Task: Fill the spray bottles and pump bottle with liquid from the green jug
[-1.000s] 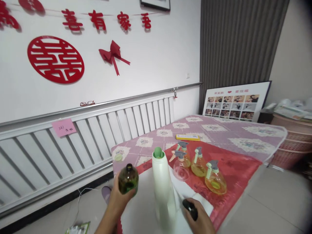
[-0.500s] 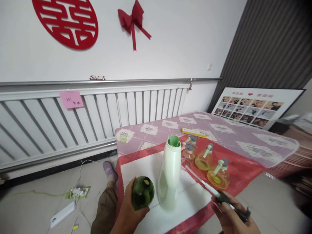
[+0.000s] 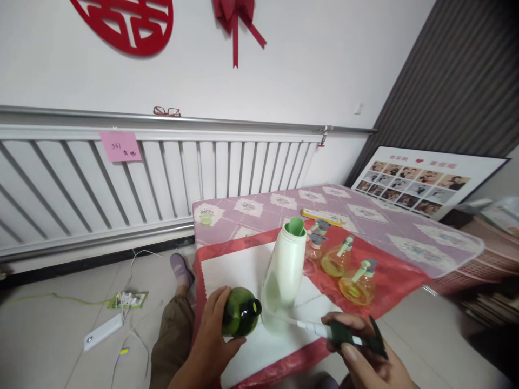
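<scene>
My left hand [image 3: 217,324] is wrapped round a dark green, round bottle [image 3: 239,312], tilted so its uncapped neck points right. In my right hand [image 3: 360,351] is a spray pump head [image 3: 343,334], dark green with a white body; its thin pale tube reaches left, in front of a tall bottle. That tall pale-green bottle [image 3: 284,270] stands on the white sheet between my hands, with a green funnel [image 3: 294,226] in its mouth. Behind my right hand are several small clear bottles with pump tops, among them a yellow one [image 3: 357,286] and another yellow one [image 3: 336,259].
A red cloth [image 3: 389,281] and a white sheet [image 3: 231,270] lie over the purple patterned table [image 3: 275,210]. A yellow-edged box [image 3: 322,216] is behind the bottles. White radiator [image 3: 227,167] along the wall; cables and a power strip [image 3: 103,330] on the floor at left.
The green bottle has tipped, its neck now turned to the right. My right hand has moved left with the pump head, its tube now pointing toward that bottle. The view has tilted down slightly.
</scene>
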The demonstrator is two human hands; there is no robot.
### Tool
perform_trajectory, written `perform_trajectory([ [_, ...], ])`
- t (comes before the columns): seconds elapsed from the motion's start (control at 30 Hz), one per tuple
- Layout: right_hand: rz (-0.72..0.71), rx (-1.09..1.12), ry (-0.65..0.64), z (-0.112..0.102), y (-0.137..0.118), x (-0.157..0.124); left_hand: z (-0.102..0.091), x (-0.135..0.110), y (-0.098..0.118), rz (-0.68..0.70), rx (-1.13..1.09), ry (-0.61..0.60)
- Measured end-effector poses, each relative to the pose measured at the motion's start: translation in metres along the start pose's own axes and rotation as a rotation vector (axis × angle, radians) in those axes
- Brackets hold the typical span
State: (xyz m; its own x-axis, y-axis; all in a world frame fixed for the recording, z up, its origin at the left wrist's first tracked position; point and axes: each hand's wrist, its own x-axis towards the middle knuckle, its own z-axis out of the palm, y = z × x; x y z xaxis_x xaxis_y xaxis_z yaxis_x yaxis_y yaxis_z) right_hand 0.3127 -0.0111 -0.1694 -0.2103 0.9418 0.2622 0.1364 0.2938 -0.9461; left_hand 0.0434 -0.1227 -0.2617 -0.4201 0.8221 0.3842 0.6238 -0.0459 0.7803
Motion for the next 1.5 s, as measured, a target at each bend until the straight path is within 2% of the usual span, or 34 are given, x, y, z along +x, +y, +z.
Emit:
perform_trajectory([
  [0.1, -0.002, -0.027, -0.048, 0.014, -0.008, -0.002, -0.001, -0.002, 0.002, 0.030, 0.018, -0.022],
  [0.27, 0.013, -0.011, -0.235, 0.045, -0.014, -0.008, -0.002, -0.005, 0.012, 0.055, 0.034, -0.044],
  [0.47, 0.036, 0.014, -0.306, 0.072, -0.009, -0.014, -0.003, -0.008, 0.020, 0.049, 0.045, -0.086],
  [0.73, -0.027, -0.060, -0.366, 0.075, 0.001, -0.011, 0.000, -0.010, 0.028, 0.082, 0.030, -0.111],
  [0.97, -0.003, -0.133, -0.193, 0.083, -0.001, -0.013, 0.009, -0.015, 0.032, 0.137, -0.005, -0.046],
  [1.03, 0.017, -0.097, -0.225, 0.084, -0.002, -0.015, 0.009, -0.016, 0.032, 0.155, -0.021, -0.056],
  [1.13, 0.050, 0.052, -0.353, 0.082, -0.002, -0.016, 0.009, -0.017, 0.030, 0.150, -0.043, -0.077],
  [1.2, 0.026, 0.111, -0.406, 0.081, 0.001, -0.015, 0.012, -0.019, 0.026, 0.134, -0.068, -0.085],
  [1.27, -0.038, 0.113, -0.370, 0.082, 0.005, -0.012, 0.019, -0.022, 0.020, 0.114, -0.104, -0.079],
  [1.4, -0.142, 0.000, -0.202, 0.088, 0.016, -0.007, 0.037, -0.027, 0.004, 0.057, -0.148, -0.129],
  [1.5, -0.141, -0.070, -0.218, 0.088, 0.020, -0.008, 0.046, -0.028, -0.003, 0.011, -0.185, -0.139],
])
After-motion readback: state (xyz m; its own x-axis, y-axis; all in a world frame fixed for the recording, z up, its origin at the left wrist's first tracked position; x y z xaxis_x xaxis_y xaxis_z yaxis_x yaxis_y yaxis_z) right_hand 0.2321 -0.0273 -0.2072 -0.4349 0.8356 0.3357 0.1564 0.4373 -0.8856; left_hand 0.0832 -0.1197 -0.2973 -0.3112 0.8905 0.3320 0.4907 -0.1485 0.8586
